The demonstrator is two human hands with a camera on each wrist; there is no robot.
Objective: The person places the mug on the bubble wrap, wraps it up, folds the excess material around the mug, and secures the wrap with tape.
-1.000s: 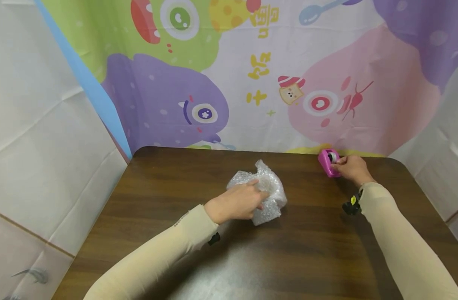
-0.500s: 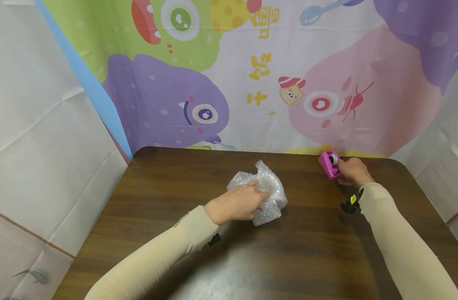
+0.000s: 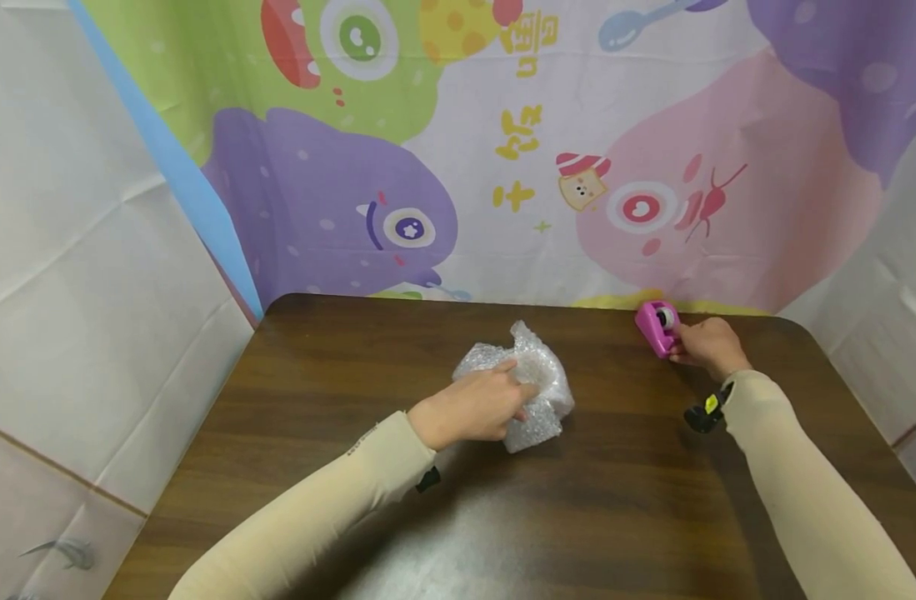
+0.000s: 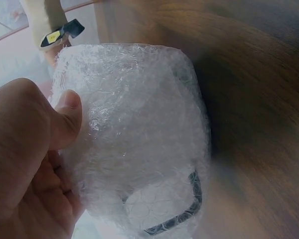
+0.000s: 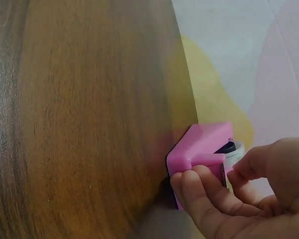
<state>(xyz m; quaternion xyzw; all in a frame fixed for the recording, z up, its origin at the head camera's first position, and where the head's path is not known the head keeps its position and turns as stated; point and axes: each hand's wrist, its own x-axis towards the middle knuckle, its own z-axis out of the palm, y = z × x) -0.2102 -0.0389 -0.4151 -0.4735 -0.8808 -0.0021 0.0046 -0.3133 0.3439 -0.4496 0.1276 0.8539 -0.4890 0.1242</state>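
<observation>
Head view: two bare hands work above a wood-grain table (image 3: 315, 375). The left hand (image 3: 473, 404) holds a bubble-wrapped bundle (image 3: 551, 387), fingers laid over its top; in the left wrist view the thumb (image 4: 70, 112) presses its side. The right hand (image 3: 713, 343), well apart from the bundle, to its right and farther back, is closed in a narrow grip at a pink tape dispenser (image 3: 650, 327), fingertips against the plastic and thumb near the tape roll (image 5: 237, 154).

Outward from the bundle, beige sleeves (image 3: 307, 508) reach in from the near side, and behind it hangs a cloth backdrop (image 3: 480, 242) printed with cartoon monsters.

The bundle looks light and soft outside, springy and a little slippery; whatever is inside may be stiff and perhaps fragile. A broad, gentle hold across the wrapped body seems safer than pulling on its loose upper flap. The dispenser looks rigid and light, best steadied by its sides.

The wrapped object cannot be identified: only a dark curved stripe (image 4: 195, 194) shows through. The right hand covers the dispenser's near end, so I cannot tell whether it pinches a tape strip too.
</observation>
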